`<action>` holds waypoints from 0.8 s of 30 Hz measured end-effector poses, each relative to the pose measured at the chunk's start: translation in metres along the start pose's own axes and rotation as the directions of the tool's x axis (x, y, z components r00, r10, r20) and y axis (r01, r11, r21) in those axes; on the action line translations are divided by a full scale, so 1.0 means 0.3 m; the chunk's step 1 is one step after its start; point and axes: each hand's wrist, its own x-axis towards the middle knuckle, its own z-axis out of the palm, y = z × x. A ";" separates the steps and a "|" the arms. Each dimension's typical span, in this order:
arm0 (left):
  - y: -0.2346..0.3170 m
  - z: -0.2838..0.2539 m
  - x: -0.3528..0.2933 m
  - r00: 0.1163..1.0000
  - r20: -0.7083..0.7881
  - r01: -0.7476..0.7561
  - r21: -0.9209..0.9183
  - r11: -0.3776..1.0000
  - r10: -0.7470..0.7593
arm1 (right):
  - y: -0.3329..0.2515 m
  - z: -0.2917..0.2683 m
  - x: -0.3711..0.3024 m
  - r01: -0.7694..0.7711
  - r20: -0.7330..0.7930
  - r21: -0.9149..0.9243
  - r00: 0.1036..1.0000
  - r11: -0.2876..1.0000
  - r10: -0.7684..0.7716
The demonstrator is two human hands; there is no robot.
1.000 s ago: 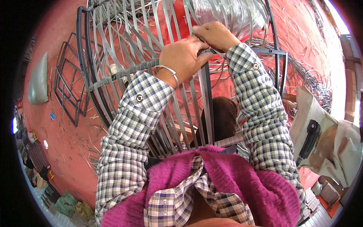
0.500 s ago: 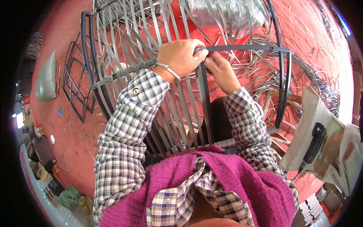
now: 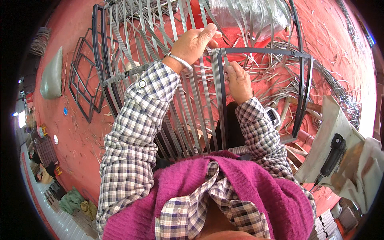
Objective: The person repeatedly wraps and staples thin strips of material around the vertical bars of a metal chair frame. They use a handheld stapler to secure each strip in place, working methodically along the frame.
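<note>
My right hand pinches a flat grey plastic strip just below a dark metal crossbar. The strip runs up from the fingers to the bar, where grey wrapping covers the bar's left part. My left hand, with a silver bangle at the wrist, is raised over the wrapped part, thumb stretched out and fingers loosely bent. I see nothing in it. Long grey strips run lengthwise across the dark frame, crowded on the left. A dark upright bar stands between my hands.
Loose grey strips lie heaped on the red floor at right. A black hand tool rests on pale cloth. Further dark frames and a grey-green sack are at left. A clear plastic-wrapped bundle sits beyond.
My left hand has come up off the crossbar, its thumb lifting away. My right hand has moved down below the bar, and the strip in its fingers now shows.
</note>
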 end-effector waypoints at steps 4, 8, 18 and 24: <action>-0.017 0.002 0.003 0.996 0.086 -0.020 0.111 0.994 0.011 | -0.014 -0.019 -0.006 0.023 0.021 -0.094 1.000 0.995 -0.021; 0.010 0.006 0.012 0.976 0.164 0.096 0.277 0.956 -0.145 | -0.022 -0.011 -0.012 0.048 0.030 -0.128 0.999 0.991 -0.045; 0.062 0.020 -0.036 0.998 -0.061 0.006 0.461 0.887 0.025 | -0.011 0.006 0.036 0.105 0.019 -0.204 0.995 0.973 -0.103; 0.057 0.026 -0.044 0.996 -0.079 0.011 0.577 0.817 0.042 | -0.067 0.016 0.011 0.067 0.056 -0.227 0.997 0.972 -0.055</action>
